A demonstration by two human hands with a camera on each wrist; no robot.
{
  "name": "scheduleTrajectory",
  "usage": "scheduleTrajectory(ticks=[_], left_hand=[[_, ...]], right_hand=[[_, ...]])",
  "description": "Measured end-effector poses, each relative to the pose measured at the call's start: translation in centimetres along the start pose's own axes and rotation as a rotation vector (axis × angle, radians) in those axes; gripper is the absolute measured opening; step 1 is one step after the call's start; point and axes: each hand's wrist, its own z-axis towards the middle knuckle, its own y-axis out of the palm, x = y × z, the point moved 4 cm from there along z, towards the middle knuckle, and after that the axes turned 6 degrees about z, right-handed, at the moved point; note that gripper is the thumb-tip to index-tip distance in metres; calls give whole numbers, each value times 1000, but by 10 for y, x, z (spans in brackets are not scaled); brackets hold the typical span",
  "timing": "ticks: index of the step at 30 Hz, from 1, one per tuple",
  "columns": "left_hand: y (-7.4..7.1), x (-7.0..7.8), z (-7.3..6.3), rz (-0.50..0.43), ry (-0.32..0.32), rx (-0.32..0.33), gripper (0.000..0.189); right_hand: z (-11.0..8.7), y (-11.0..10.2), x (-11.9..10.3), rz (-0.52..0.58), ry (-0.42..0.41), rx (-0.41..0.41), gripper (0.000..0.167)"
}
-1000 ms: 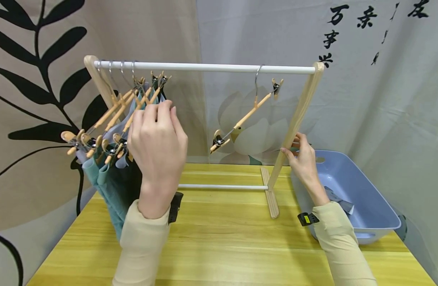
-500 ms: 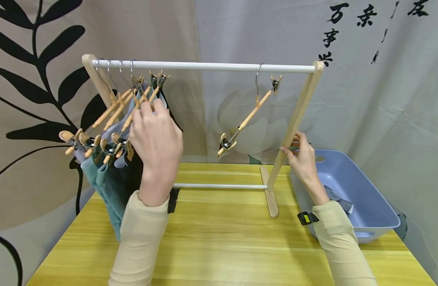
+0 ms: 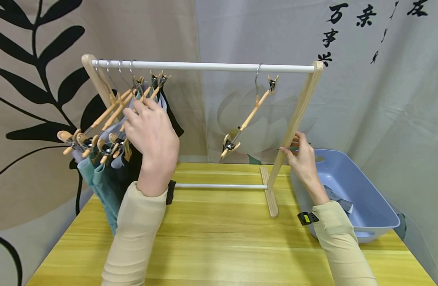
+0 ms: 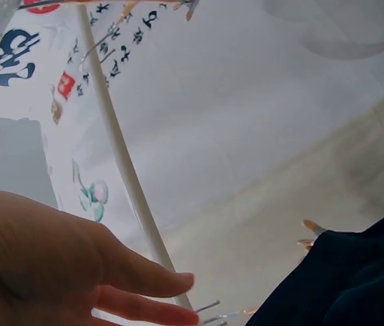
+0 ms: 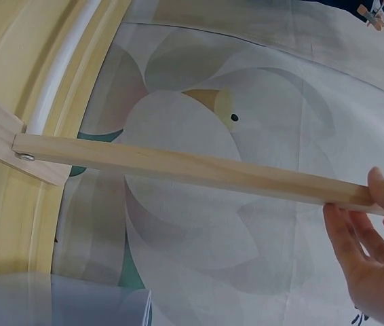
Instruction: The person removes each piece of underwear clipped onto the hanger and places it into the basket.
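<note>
My left hand (image 3: 152,127) is at the front of several clip hangers (image 3: 113,113) bunched at the rack's left end, its fingers overlapping the nearest one. In the left wrist view its thumb and fingers (image 4: 144,275) stretch out loosely, with dark cloth (image 4: 355,272) hanging close by. From these hangers hang teal trousers (image 3: 106,198) and a black garment (image 3: 172,119). My right hand (image 3: 304,161) pinches the right wooden upright of the clothes rack (image 3: 294,119) between thumb and fingers; the right wrist view shows this grip on the upright (image 5: 212,173) too.
One bare clip hanger (image 3: 252,113) hangs aslant from the right part of the white rail (image 3: 204,66). A blue tub (image 3: 365,186) with a grey cloth (image 3: 338,198) in it stands right of the rack on the wooden table (image 3: 219,246). Printed curtains (image 3: 383,99) close off the back.
My left hand has shifted slightly left and its fingers have loosened and spread. The bare hanger has swung and turned. The black garment shows further out to the right. My right hand has stayed put.
</note>
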Motion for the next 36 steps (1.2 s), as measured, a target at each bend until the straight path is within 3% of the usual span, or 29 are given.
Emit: scheduleTrajectory(ticks=[5,16,36], left_hand=[[3,0,5,52,-2,-101,45],[10,-2,14,108,-31,-146,34],[17,-5,23,67,-54,-58,38]], right_hand=[[0,0,0,5,4,-3,51],[0,1,0,-10,3,-7,51],[1,1,2,-18,8,-11,52]])
